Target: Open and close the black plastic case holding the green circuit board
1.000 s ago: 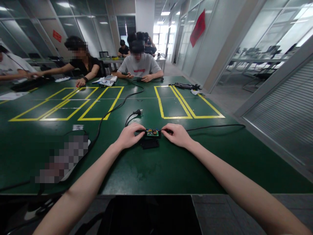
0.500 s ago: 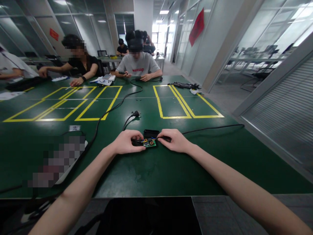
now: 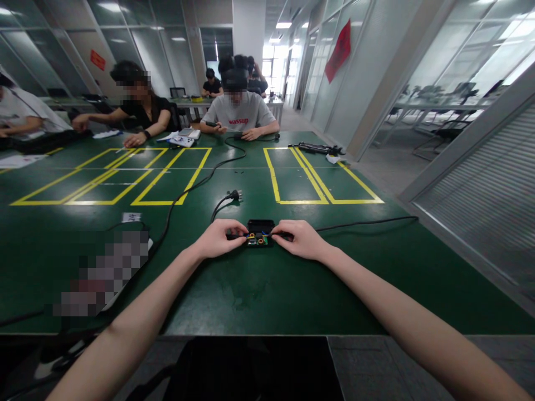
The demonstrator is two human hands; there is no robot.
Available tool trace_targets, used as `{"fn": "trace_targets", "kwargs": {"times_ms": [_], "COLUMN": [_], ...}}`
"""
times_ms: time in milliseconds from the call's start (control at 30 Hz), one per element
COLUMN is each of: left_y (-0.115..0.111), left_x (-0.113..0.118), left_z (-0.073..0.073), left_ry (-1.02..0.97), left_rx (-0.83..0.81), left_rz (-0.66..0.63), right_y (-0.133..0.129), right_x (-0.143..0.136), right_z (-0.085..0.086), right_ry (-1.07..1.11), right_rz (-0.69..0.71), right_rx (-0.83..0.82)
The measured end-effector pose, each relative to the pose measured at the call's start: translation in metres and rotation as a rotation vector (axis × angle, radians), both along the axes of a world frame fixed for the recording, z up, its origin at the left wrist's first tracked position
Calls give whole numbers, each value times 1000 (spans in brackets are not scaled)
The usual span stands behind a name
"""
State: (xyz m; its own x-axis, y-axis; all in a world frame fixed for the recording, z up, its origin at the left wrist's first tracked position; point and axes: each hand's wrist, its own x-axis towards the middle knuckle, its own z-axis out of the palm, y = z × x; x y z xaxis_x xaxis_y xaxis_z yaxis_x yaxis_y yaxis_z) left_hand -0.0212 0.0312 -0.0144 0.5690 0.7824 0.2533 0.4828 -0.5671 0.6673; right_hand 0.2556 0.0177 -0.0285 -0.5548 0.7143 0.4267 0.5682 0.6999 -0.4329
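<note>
Since the first frame, the circuit board (image 3: 258,240) has moved from the far black shell (image 3: 261,224) to the near one (image 3: 271,244). The far shell now lies just beyond the board. Your left hand (image 3: 216,238) has its fingertips clamped on the left cable (image 3: 237,236), beside the board; your right hand (image 3: 304,239) pinches the right cable (image 3: 355,225) on its other side. Judgement: keep both cables level and the thin wires slack, lower evenly, and keep fingertips off the coils. Cannot tell whether the board sits flush.
</note>
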Motion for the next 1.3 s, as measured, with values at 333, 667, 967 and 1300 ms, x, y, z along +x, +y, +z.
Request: {"fn": "trace_targets", "kwargs": {"times_ms": [333, 667, 967, 1300], "left_y": [-2, -1, 2, 4], "left_x": [0, 2, 3, 14], "left_z": [2, 1, 1, -6], "left_ry": [-2, 22, 102, 12], "left_rx": [0, 26, 135, 185], "left_rz": [-9, -50, -59, 218], "right_y": [-1, 0, 2, 17], "right_x": [5, 8, 10, 0], "right_z": [6, 8, 13, -9], "right_ry": [-30, -190, -356, 38], "right_rz": [54, 129, 103, -300], "right_rx": [-42, 49, 197, 87]}}
